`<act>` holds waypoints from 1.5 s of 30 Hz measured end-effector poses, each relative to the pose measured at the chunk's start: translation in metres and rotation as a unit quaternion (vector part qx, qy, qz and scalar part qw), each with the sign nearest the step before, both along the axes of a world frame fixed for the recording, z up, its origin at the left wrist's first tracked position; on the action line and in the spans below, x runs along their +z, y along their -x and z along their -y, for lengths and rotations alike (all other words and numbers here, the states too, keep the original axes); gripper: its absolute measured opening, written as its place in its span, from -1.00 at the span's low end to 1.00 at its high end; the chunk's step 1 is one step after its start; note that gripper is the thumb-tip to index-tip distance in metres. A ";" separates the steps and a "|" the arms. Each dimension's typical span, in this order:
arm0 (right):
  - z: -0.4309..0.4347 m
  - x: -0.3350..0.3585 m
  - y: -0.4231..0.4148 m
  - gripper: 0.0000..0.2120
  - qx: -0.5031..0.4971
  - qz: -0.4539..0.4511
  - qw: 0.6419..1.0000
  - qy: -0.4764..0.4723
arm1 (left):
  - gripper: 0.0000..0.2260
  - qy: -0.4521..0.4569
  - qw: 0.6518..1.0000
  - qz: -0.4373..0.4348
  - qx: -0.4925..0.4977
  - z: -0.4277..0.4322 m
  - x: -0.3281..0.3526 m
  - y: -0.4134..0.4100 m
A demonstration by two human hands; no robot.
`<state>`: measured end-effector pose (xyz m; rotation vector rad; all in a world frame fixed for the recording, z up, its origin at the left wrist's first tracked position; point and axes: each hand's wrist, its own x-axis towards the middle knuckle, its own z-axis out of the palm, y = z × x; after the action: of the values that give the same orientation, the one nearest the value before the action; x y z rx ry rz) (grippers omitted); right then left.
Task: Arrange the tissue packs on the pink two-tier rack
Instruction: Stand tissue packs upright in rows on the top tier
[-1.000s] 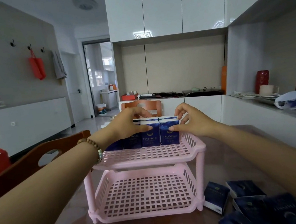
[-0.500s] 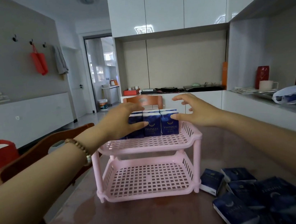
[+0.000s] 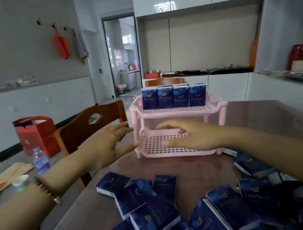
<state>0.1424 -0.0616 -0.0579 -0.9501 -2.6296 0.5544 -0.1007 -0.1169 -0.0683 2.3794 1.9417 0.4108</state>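
The pink two-tier rack [image 3: 216, 105] stands on the brown table. Several dark blue tissue packs [image 3: 174, 98] stand upright in a row on its top tier; the lower tier holds none. My left hand [image 3: 106, 146] hovers open in front of the rack's left side, fingers spread, holding nothing. My right hand [image 3: 192, 135] is open too, in front of the lower tier, fingers stretched to the left. Several loose tissue packs [image 3: 149, 207] lie scattered on the near table, and more loose packs [image 3: 254, 167] lie under my right forearm.
A wooden chair [image 3: 90, 128] stands left of the table by the rack. A water bottle [image 3: 41, 161] and a small cup [image 3: 20, 182] sit on a grey surface at left. A red bag [image 3: 37, 135] is on the floor behind.
Both hands have let go of the packs on the top tier and dropped to the level of the lower tier. The view has pulled back and tilted down, showing more loose packs.
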 end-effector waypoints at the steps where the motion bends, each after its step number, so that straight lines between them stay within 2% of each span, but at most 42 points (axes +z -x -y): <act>1: 0.005 -0.006 0.006 -0.51 0.007 0.010 1.000 0.016 | -0.25 0.016 1.000 0.010 0.008 0.008 -0.006 0.005; 4: 0.016 -0.023 0.023 -0.53 0.030 0.037 0.997 0.065 | -0.33 0.083 0.995 0.049 0.004 0.028 -0.023 0.016; 7: 0.024 -0.037 0.034 -0.41 0.038 0.067 0.989 0.128 | -0.29 0.150 0.983 0.099 -0.036 0.044 -0.034 0.019; 10: 0.034 -0.042 0.034 -0.43 0.044 0.088 0.986 0.138 | -0.83 0.186 0.970 0.139 -0.073 0.052 -0.044 0.010; 11: 0.036 -0.044 0.032 -0.48 0.046 0.096 0.987 0.118 | -0.85 0.180 0.970 0.140 -0.084 0.052 -0.047 0.008; 14: 0.044 -0.049 0.026 -0.50 0.041 0.127 0.988 0.079 | -0.71 0.149 0.973 0.125 -0.126 0.052 -0.057 0.007; 16: 0.049 -0.055 0.024 -0.46 0.041 0.138 0.984 0.109 | -0.65 0.141 0.977 0.098 -0.128 0.048 -0.061 0.008; 19: 0.052 -0.064 0.022 -0.50 0.036 0.130 0.982 0.132 | -0.81 0.144 0.971 0.147 -0.123 0.045 -0.066 0.010; 20: 0.051 -0.067 0.022 -0.52 0.038 0.125 0.983 0.130 | -0.78 0.141 0.969 0.161 -0.121 0.046 -0.066 0.010; 23: 0.052 -0.069 0.019 -0.59 0.035 0.103 0.984 0.138 | -0.46 0.127 0.971 0.177 -0.096 0.044 -0.074 0.018; 26: 0.053 -0.067 0.017 -0.66 0.026 0.041 0.974 0.219 | -0.35 0.116 0.970 0.178 -0.117 0.042 -0.080 0.020; 28: 0.052 -0.065 0.015 -0.70 0.024 -0.009 0.964 0.266 | -0.45 0.136 0.964 0.193 -0.126 0.041 -0.077 0.018; 30: 0.049 -0.063 0.013 -0.73 0.011 -0.034 0.967 0.251 | -0.59 0.155 0.951 0.236 -0.128 0.040 -0.068 0.014; 32: 0.045 -0.061 0.012 -0.76 -0.001 -0.073 0.963 0.259 | -0.65 0.162 0.932 0.298 -0.128 0.035 -0.060 0.013; 37: 0.033 -0.046 0.008 -0.76 -0.031 -0.248 0.921 0.300 | -0.60 0.111 0.891 0.424 -0.117 0.020 -0.038 0.007; 40: 0.024 -0.033 0.004 -0.70 -0.060 -0.344 0.873 0.340 | -0.59 0.081 0.881 0.445 -0.141 0.008 -0.024 0.002; 45: 0.009 -0.013 -0.002 -0.61 -0.089 -0.398 0.848 0.337 | -0.69 0.011 0.868 0.471 -0.158 -0.013 0.002 -0.008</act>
<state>0.1446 -0.0702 -0.0712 -0.8464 -1.5804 1.4971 -0.0926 -0.1041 -0.0664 1.8248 1.0749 1.2128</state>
